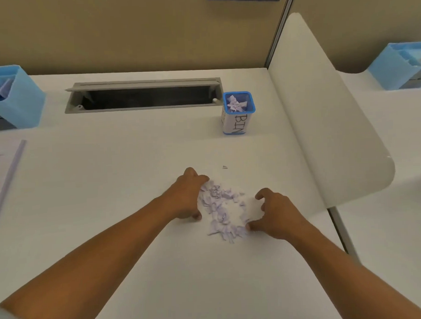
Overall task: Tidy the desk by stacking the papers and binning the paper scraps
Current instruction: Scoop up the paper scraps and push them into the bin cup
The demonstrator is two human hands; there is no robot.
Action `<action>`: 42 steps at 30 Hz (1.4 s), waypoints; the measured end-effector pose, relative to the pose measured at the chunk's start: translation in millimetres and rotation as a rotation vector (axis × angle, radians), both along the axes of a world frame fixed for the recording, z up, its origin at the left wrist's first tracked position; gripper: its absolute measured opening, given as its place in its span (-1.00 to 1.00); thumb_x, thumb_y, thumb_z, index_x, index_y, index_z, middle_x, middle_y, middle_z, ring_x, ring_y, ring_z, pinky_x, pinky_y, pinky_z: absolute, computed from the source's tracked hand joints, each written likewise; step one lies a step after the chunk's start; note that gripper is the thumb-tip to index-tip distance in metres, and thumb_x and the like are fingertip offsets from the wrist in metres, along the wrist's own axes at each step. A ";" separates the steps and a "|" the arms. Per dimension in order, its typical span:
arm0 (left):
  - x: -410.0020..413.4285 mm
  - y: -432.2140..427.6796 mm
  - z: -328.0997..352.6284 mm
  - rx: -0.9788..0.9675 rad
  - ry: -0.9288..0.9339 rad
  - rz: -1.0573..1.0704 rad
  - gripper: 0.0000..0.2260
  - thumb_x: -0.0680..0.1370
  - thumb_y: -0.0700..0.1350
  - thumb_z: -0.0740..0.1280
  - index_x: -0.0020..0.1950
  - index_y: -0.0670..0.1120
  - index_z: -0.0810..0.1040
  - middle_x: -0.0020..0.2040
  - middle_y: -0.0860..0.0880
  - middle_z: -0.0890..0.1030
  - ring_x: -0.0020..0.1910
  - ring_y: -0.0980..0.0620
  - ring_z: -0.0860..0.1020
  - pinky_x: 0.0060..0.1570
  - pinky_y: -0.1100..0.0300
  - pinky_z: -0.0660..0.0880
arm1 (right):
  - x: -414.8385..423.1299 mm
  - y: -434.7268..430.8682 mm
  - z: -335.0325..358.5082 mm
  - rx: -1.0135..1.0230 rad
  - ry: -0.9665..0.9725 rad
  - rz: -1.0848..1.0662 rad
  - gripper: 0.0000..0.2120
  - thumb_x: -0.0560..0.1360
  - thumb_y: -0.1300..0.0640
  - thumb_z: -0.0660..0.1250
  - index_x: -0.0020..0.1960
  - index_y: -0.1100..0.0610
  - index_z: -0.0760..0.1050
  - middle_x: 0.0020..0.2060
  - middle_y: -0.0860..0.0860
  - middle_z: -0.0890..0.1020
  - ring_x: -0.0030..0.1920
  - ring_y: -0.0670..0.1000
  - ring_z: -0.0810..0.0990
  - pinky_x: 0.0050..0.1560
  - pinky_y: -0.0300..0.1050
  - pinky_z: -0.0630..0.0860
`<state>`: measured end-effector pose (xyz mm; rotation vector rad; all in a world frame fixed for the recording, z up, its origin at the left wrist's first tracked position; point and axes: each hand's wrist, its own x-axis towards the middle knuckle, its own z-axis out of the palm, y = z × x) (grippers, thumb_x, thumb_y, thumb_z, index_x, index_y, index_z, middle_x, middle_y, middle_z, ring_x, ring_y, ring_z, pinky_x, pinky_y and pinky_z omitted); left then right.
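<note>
A loose pile of paper scraps (pixel 220 210) lies on the white desk (pixel 124 176), well in front of the blue bin (pixel 237 113) and slightly to its left. The pile is longer than it is wide, and its long axis runs from the end nearest the bin back toward the person. The left hand (pixel 188 196) stands on edge against the pile's left side, fingers curled and open, touching the scraps but gripping nothing. The right hand (pixel 275 213) cups the pile's right side, open, its thumb tip touching the near scraps. The bin (hand-lettered "BIN") stands upright with scraps inside. One stray scrap (pixel 225 167) lies between pile and bin. Far left of the bin, papers (pixel 2 166) rest at the desk's edge.
</note>
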<state>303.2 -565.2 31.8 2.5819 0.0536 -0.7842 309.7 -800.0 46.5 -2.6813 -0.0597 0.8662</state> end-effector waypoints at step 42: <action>-32.2 -9.5 -3.2 -0.196 -0.451 0.453 -0.89 0.53 -0.20 0.44 0.02 -0.14 0.72 0.00 -0.10 0.72 -0.04 -0.06 0.67 0.08 0.13 0.58 | 7.9 62.3 -25.0 -0.107 -0.455 0.528 -0.71 0.49 0.28 0.33 0.17 0.08 0.61 0.00 0.07 0.57 -0.09 0.09 0.57 -0.22 -0.15 0.43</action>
